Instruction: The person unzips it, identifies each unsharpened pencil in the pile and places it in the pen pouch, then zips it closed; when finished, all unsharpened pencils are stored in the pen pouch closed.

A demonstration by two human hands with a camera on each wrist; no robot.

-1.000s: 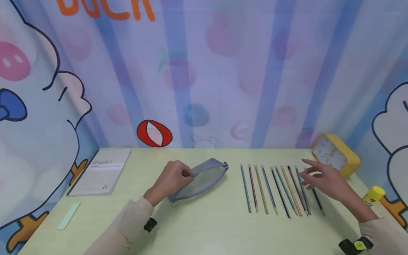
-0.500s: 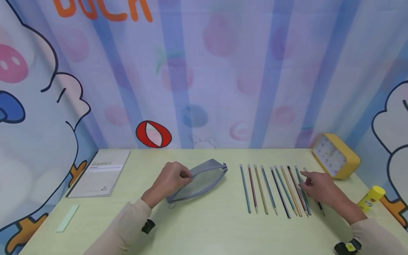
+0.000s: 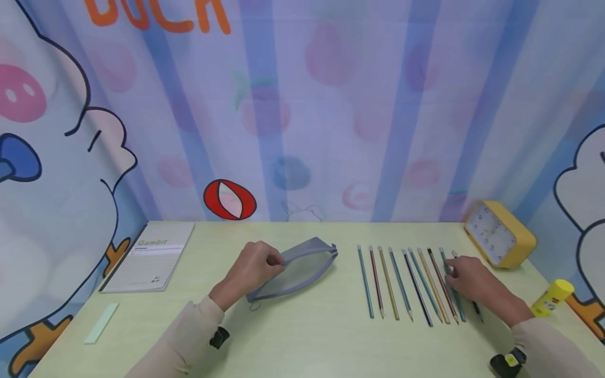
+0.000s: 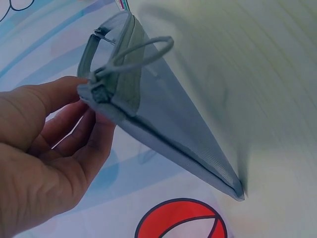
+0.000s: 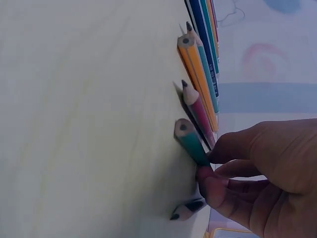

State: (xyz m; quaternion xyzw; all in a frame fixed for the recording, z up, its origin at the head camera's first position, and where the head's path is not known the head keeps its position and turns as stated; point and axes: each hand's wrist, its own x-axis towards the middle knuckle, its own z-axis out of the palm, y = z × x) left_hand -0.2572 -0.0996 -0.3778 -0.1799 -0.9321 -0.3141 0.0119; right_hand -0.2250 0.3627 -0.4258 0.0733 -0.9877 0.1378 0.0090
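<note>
My left hand (image 3: 252,269) pinches the edge of a grey zippered pouch (image 3: 314,242) with see-through sides. Its zip opening gapes towards the pencils, and a loop (image 4: 143,55) hangs at one corner in the left wrist view. At the right, my right hand (image 3: 472,278) is down over the row of pencils. Its thumb and forefinger close round a green unsharpened pencil (image 5: 190,141), whose blunt end points at the wrist camera. A black sharpened pencil (image 5: 185,210) lies beside it, partly under the hand. On the other side lies a dark red pencil (image 5: 198,109).
Several more pencils (image 3: 365,281) lie side by side on the table (image 3: 302,341). A yellow clock (image 3: 517,239) and a yellow glue stick (image 3: 553,297) stand at the right. A notebook (image 3: 151,262) and a pale green strip (image 3: 101,323) lie at the left.
My right hand has come down and slightly left onto the green pencil, and its fingers have closed round it. The left hand and the pouch stay almost where they were.
</note>
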